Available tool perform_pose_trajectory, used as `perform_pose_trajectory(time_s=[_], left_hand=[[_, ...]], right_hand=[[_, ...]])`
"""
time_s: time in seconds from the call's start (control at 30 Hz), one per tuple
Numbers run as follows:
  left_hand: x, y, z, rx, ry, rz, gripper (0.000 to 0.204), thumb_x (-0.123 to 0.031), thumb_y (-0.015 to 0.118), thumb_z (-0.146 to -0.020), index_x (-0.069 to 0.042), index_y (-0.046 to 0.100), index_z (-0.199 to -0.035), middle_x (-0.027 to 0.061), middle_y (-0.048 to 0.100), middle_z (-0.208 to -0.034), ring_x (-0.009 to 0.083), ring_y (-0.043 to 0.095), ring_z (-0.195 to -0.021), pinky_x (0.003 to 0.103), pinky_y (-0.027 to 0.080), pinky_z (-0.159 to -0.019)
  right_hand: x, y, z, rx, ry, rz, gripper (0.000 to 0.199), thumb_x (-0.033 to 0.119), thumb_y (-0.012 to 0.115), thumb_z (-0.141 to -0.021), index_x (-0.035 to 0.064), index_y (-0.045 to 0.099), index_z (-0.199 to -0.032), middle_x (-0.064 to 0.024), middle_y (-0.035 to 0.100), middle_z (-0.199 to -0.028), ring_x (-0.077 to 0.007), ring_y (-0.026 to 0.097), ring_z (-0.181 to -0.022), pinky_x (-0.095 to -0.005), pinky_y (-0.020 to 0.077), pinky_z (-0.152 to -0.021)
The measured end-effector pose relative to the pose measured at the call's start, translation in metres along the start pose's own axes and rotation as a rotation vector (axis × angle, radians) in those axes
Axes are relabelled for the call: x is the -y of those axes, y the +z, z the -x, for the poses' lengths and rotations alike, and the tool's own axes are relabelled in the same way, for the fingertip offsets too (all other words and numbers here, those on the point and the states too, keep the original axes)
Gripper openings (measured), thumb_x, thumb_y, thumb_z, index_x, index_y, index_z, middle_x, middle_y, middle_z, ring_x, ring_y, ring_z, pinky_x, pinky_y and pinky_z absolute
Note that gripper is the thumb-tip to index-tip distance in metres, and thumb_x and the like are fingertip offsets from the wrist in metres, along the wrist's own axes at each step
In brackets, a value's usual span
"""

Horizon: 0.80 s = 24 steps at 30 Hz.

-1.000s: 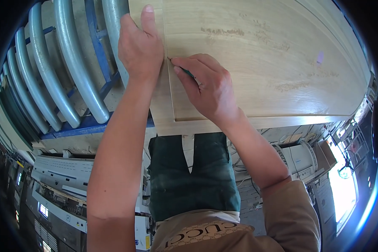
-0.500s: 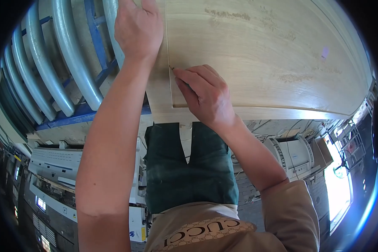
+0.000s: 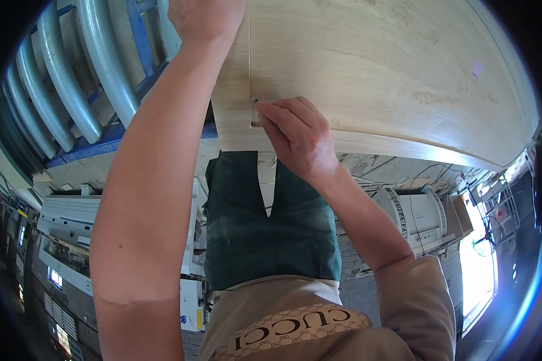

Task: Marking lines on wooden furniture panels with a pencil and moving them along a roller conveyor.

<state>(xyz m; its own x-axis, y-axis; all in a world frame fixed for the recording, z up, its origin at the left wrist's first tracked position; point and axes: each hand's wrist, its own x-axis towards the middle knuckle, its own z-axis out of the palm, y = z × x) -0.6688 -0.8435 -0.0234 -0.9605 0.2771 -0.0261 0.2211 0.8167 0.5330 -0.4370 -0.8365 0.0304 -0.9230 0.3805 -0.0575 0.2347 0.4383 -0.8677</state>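
Observation:
A pale wood-grain panel point(image 3: 343, 66) with a thin groove point(image 3: 250, 60) along its left side and near edge lies in front of me. Pinched in my right hand point(image 3: 301, 129) is a small thin tool point(image 3: 256, 101), whose dark tip rests at the groove close to its near left corner. Most of that tool is hidden by my fingers, so its kind does not show. My left hand point(image 3: 208, 18) lies farther off, over the panel's left border; its fingers fall beyond the picture's upper edge.
Grey-blue metal rollers point(image 3: 105, 54) on a blue frame point(image 3: 111, 141) stand left of the panel. Fine brown dust point(image 3: 433, 96) is scattered on the panel. Pale machines point(image 3: 69, 213) stand lower left, and a white machine housing point(image 3: 418, 213) with cables is at the right.
My left hand has gone farther away, partly out of the picture. The panel sits higher in view, and the right hand's tool tip is nearer the groove's corner.

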Motion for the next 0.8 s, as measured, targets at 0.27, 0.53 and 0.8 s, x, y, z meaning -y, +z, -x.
perform_pose_trajectory(time_s=[0.27, 0.53, 0.8], left_hand=[[-0.001, -0.002, -0.001, 0.01, -0.025, 0.03, 0.054, -0.047, 0.052, -0.107, 0.006, 0.061, -0.109, 0.0359, 0.068, -0.104, 0.0543, 0.064, -0.1, 0.057, 0.051, -0.088], [0.0, 0.0, -0.002, 0.0, -0.028, 0.001, 0.057, -0.05, 0.05, -0.107, 0.006, 0.062, -0.11, 0.0361, 0.068, -0.105, 0.054, 0.063, -0.102, 0.056, 0.05, -0.091], [0.002, 0.0, -0.002, 0.008, -0.018, -0.011, 0.057, -0.051, 0.05, -0.107, 0.005, 0.061, -0.109, 0.0359, 0.067, -0.104, 0.0539, 0.063, -0.102, 0.057, 0.05, -0.09]], right_hand=[[0.003, 0.004, 0.022, 0.058, 0.036, -0.009, 0.023, -0.004, 0.078, -0.083, 0.0013, 0.074, -0.105, -0.0097, 0.071, -0.092, -0.0277, 0.069, -0.081, -0.0374, 0.0565, -0.071], [0.005, 0.005, 0.031, 0.08, 0.039, -0.031, 0.021, -0.003, 0.077, -0.085, 0.0011, 0.074, -0.105, -0.0097, 0.071, -0.091, -0.028, 0.068, -0.081, -0.0382, 0.0567, -0.072], [0.006, 0.001, 0.028, 0.135, 0.043, -0.02, 0.018, -0.001, 0.077, -0.086, 0.0009, 0.074, -0.104, -0.01, 0.071, -0.09, -0.029, 0.068, -0.081, -0.0389, 0.0573, -0.073]])
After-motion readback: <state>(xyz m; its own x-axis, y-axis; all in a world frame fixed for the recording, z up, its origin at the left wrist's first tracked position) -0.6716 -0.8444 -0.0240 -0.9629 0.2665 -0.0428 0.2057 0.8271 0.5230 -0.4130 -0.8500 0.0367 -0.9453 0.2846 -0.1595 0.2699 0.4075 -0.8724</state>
